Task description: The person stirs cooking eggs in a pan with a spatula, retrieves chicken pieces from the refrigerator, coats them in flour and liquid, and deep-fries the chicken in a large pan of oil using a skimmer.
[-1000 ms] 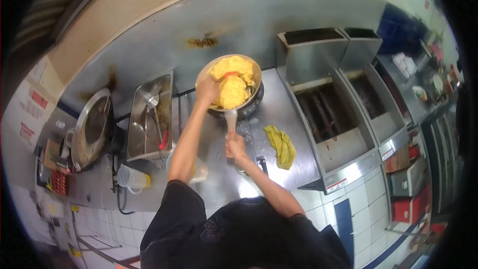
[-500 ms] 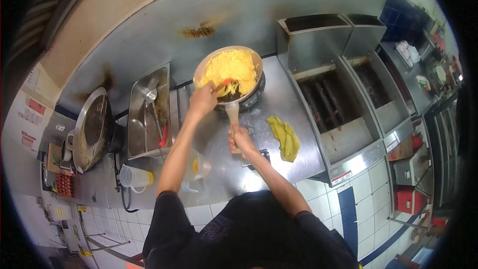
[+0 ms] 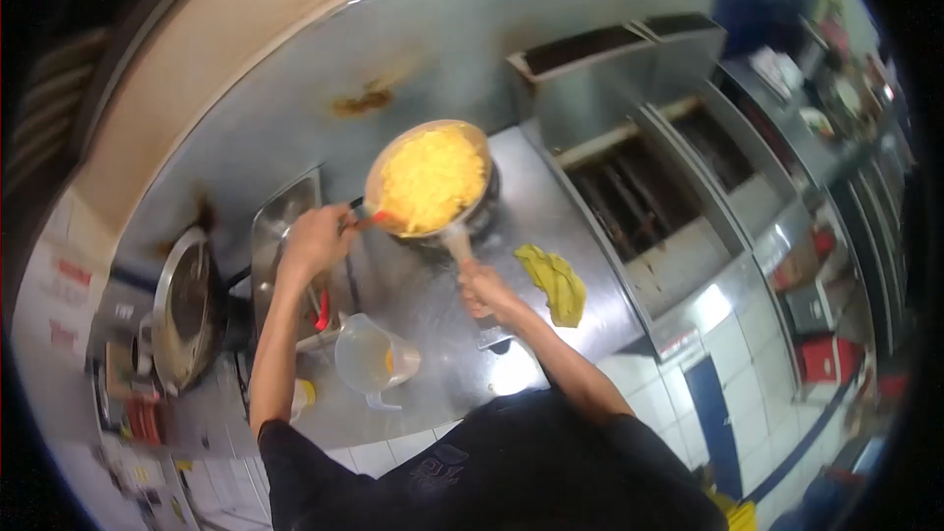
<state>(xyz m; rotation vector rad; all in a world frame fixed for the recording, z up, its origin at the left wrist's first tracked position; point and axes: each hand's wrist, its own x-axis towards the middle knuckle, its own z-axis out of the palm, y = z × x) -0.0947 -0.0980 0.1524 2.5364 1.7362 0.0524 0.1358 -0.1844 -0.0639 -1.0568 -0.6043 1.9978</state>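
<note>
Left hand [image 3: 320, 239] closed around a tool with a red end [image 3: 387, 219], the end at the near-left edge of the pan [image 3: 375, 177], by the food. Exact shape of the tool blurred, can't tell. Right hand [image 3: 485, 291] wrapped round the pan's handle [image 3: 457, 245], which points back toward the person.

Pan is over a dark burner [image 3: 489, 216] on the steel desk [image 3: 531, 187], near the back wall — can't tell if it rests flat or is lifted a bit. Yellow food [image 3: 433, 177], egg-like, lumpy, covers most of the pan.

Green-yellow cloth [image 3: 553, 283] crumpled on the desk, right of the pan and near the right forearm. Clear jug [image 3: 366, 352] with some yellow-orange showing, between the two arms. Second jug [image 3: 302, 397] partly hidden by the left arm. Steel tray [image 3: 319, 180] behind the left hand, a red-handled utensil [image 3: 324, 309] at its near end. Big wok [image 3: 184, 305] far left — tilted, well apart from the pan.
</note>
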